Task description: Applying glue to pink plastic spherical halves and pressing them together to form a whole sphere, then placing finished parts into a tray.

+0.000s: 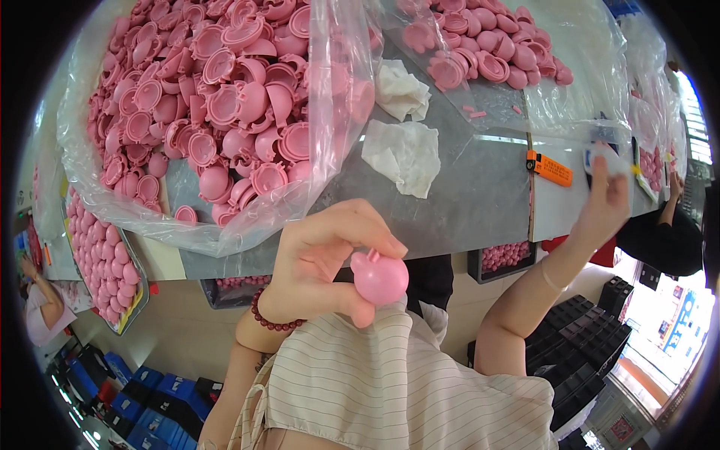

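Observation:
My left hand (319,262) holds a small round pink plastic piece (380,276) between thumb and fingers, close to my chest and below the table edge. A dark red bead bracelet (274,319) sits on that wrist. My right hand (606,199) is stretched out to the right over the table, and a small pale thing (609,159) is pinched at its fingertips. A big clear plastic bag (225,105) heaped with pink shell-shaped parts lies on the grey table (472,187) at the left.
A second clear bag of pink parts (487,45) lies at the back right. Crumpled white cloths (403,154) rest mid-table beside an orange label (550,169). Trays of pink pieces (105,262) sit lower left. Blue and black crates (577,352) stand on the floor. Other people are at both sides.

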Motion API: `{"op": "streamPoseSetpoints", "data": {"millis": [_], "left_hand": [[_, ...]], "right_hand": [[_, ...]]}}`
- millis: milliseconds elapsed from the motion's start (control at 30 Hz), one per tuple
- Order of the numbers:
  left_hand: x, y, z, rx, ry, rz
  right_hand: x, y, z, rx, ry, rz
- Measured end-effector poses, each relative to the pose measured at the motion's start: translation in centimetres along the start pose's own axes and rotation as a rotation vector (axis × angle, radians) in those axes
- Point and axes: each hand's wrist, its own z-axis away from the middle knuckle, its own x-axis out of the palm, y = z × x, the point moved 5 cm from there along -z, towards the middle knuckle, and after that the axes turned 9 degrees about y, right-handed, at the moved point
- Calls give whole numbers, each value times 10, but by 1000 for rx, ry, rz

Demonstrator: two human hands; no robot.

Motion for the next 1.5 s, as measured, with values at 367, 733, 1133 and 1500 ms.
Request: {"op": "streamPoseSetpoints", "data": {"millis": [367,733,1133,1500], "left_hand": [[5,6,0,-68,8,12],[-38,121,62,467,106,-1083],[-158,187,122,39,888,-2160],[-57,157,88,837,1148,-1566]], "right_hand": [[40,-71,95,-88,-388,-801],[33,-50,97,-44,-388,-861],[41,-57,101,-49,-463,-850],[24,-75,110,-57,-250,-880]]}}
